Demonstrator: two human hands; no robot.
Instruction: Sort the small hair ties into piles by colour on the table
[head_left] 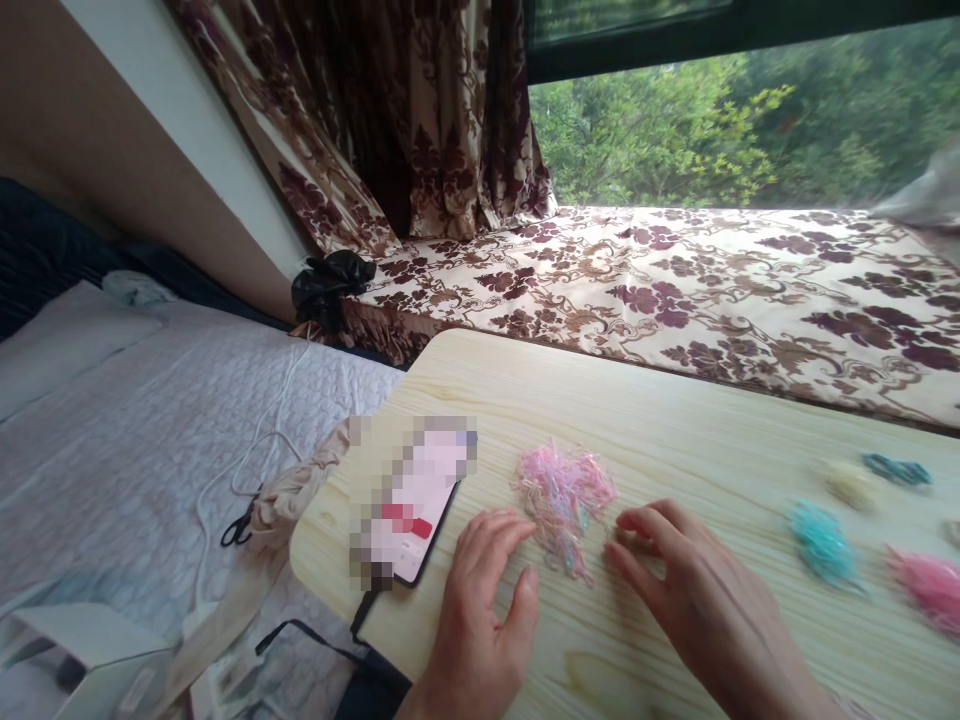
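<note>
Right hand (697, 580) and left hand (484, 610) flank a loose pile of pinkish strands (562, 500) on the surface (637, 400); hands apart, fingers parted, no grip visible. Phone (416, 515) left of pile. Far right: turquoise bunch (823, 543), pink bunch (930, 588). Progress, judged: bunches already separate; central pile mixed, undivided.

Daylit window (637, 52) onto trees (652, 140), floral curtain (450, 120), matching ledge cover (720, 310) (purple-patterned), quilted bed (187, 370), wood-grained table (712, 415)
</note>
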